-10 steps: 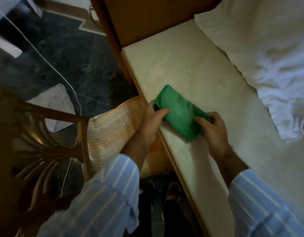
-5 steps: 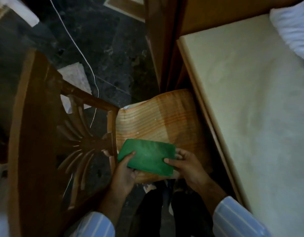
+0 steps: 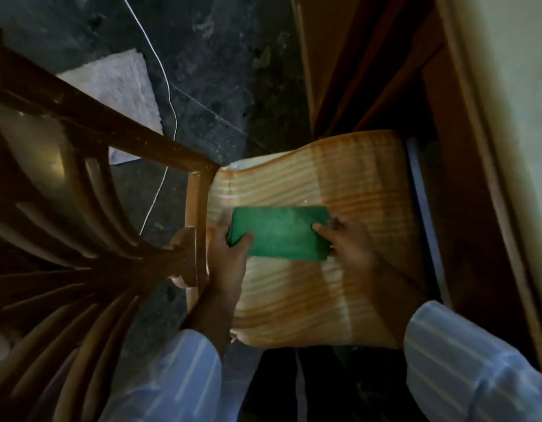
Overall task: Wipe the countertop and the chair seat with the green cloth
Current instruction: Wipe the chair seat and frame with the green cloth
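Fingers point(image 3: 320, 231) of both hands are clamped on the cloth point(image 3: 280, 233), which lies flat on the seat point(image 3: 309, 287).

The left hand point(image 3: 230, 257) grips the cloth's left end, thumb on top and the other fingers tucked under; the right hand point(image 3: 352, 242) pinches the right end, fingers lying on top; the cloth is green, folded into a neat block, and it sits near the middle of the orange striped seat; the wood chair back point(image 3: 81, 208) stands to the left; the pale countertop point(image 3: 513, 86) runs down the right edge, well apart from the cloth; a white cord point(image 3: 169, 105) and a pale rug point(image 3: 120, 86) lie on the dark floor point(image 3: 221, 71) beyond the chair; both sleeves point(image 3: 464, 367) are light blue with stripes; no writing can be read anywhere.
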{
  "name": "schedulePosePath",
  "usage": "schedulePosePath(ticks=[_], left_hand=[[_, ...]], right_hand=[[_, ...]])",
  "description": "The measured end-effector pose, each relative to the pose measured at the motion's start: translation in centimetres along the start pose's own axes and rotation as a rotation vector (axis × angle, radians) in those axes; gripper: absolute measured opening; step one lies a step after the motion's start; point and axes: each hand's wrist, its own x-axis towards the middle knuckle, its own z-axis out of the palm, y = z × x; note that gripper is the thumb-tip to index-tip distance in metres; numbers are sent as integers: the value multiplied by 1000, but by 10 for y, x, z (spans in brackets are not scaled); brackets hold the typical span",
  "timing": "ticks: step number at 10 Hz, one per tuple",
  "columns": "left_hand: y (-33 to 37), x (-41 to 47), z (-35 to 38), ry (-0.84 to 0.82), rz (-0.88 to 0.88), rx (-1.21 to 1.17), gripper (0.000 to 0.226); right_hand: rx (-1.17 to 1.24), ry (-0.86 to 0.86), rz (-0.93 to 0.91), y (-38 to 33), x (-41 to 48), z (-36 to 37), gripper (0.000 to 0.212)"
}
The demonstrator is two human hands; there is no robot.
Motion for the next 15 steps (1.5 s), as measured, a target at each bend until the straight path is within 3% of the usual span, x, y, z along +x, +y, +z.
schedulePosePath(ticks=[1, 2, 3, 4, 5, 7, 8, 9, 10, 11, 12, 13, 14, 15], left_hand=[[18, 36, 8, 133, 202, 235, 55], [30, 62, 9, 147, 395, 395, 50], [30, 76, 7, 229, 600, 777, 42], [24, 80, 13, 83, 814, 1104, 54], [14, 88, 25, -253, 875, 1272, 71], [13, 119, 32, -271, 856, 1360, 72], [17, 127, 33, -280, 900, 1370, 58], [20, 131, 35, -274, 902, 1341, 50], [19, 124, 35, -263, 899, 1310, 47], [4, 89, 26, -249, 897, 1275, 43], [-44, 20, 0, -274, 817, 1203, 40], [-105, -58, -18, -324, 648, 1303, 31], [-156, -102, -29, 106, 18, 1135, 60], [-145, -95, -26, 103, -73, 819, 45]], right_hand=[[23, -1, -48, -20, 36, 18, 41], [167, -68, -60, -36, 59, 33, 45], [345, -156, 21, -48, 72, 40, 43], [371, -184, 118, -55, 80, 39, 36], [352, -160, 197, -57, 87, 31, 41], [475, -150, 207, -61, 103, 24, 35], [-200, 95, -232, -56, 115, 15, 29], [-1216, 120, -772, -46, 135, -8, 45], [-1420, -7, -764, -37, 153, -15, 52], [-1461, 75, -794, -28, 160, -12, 56], [-1498, 122, -816, -22, 165, -10, 57], [-1497, 148, -809, -18, 165, -8, 56], [-1491, 160, -822, -18, 164, -8, 56], [-1475, 114, -839, -21, 161, -12, 59]])
